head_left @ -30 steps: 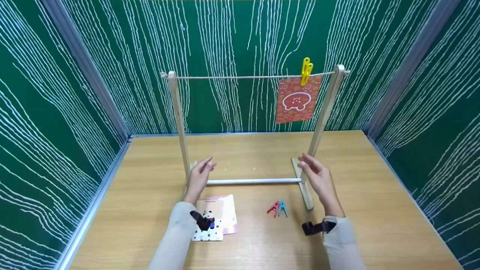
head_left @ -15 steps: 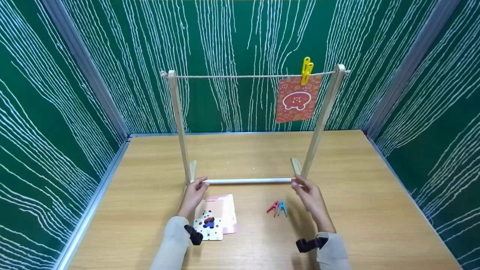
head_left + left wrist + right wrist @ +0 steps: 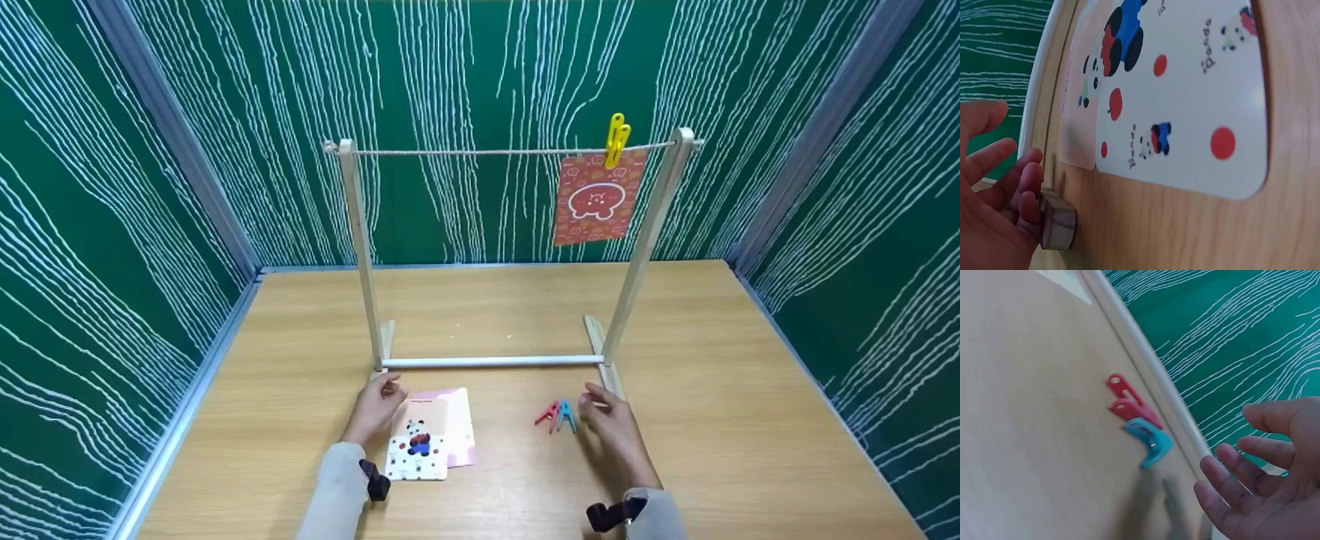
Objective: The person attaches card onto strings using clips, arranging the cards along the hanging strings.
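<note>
Left hand (image 3: 373, 409): drawn back and down from beside the rack's left upright, via the left end of the white crossbar (image 3: 491, 361), to the table just short of that end; fingers relaxed, empty, beside the panda card (image 3: 420, 448).

Right hand (image 3: 611, 431): likewise withdrawn from the right upright and the crossbar's right end; now low over the table, fingertips just beside the blue clothespin (image 3: 566, 415) and red clothespin (image 3: 547, 414), holding nothing.

**Partly out of sight**

The panda card (image 3: 417, 457) is covering much of the pink card (image 3: 454, 420). The left wrist view is cropping the panda card and the left hand (image 3: 994, 197); small print is reading blurred.
</note>
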Available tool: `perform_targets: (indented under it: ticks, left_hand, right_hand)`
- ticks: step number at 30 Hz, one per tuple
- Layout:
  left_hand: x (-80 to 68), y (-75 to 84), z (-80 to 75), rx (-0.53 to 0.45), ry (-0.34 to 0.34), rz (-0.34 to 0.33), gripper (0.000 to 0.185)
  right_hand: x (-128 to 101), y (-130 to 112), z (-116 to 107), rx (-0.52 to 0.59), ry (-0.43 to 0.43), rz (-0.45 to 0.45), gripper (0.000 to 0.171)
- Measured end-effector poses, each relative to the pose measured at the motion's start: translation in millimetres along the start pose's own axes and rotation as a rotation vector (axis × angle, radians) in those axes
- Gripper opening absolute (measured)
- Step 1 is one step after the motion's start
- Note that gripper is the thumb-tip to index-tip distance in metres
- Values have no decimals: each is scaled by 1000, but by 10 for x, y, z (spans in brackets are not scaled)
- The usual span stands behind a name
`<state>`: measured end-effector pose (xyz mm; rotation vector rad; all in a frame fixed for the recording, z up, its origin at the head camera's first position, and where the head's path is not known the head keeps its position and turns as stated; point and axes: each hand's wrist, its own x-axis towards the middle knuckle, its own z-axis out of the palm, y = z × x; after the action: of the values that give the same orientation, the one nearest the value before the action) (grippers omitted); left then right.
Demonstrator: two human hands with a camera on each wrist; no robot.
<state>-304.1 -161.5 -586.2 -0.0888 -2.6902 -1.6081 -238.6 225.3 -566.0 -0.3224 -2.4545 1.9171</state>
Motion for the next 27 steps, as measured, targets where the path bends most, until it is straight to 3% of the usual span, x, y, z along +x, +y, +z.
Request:
perform_targets:
  ticks: [6, 13, 19, 27]
  left_hand:
    - [-1, -52, -28, 30, -26, -45, 37]
    - [-13, -39, -61, 81, -91, 4, 35]
    - [-14, 19, -89, 116, -136, -60, 35]
    - [-1, 145, -84, 225, -202, -115, 44]
  right_hand:
    - [-21, 115, 61, -64, 15, -34, 43]
    - [-42, 201, 146, -184, 45, -55, 43]
    - [-25, 280, 247, -233, 34, -54, 44]
    - [-21, 365, 341, -342, 63, -129, 55]
